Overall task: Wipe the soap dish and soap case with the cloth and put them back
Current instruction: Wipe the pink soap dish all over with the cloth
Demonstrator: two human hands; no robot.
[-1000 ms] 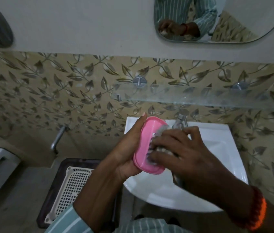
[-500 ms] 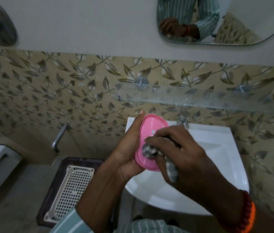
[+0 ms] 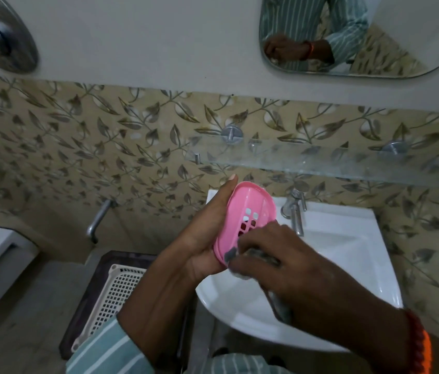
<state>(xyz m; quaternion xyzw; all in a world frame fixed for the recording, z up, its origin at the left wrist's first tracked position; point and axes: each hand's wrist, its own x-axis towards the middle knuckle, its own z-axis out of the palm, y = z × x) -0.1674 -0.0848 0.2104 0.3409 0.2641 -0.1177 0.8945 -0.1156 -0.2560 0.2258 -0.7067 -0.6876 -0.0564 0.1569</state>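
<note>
Dish (image 3: 250, 211) clamped in L hand (image 3: 207, 238); R hand (image 3: 272, 255) pinches cloth (image 3: 230, 255) at 6 o'clock rim — scrub slots w/ firm strokes.

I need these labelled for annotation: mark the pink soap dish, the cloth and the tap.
pink soap dish (image 3: 250, 209), head view, on the inner face above its drain holes.
cloth (image 3: 229, 255), head view, on the grey corner at the dish's lower end.
tap (image 3: 296, 211), head view, on the metal spout.

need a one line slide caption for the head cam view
Left hand holds a pink soap dish over the white basin while the right hand wipes it with a grey cloth.
</note>
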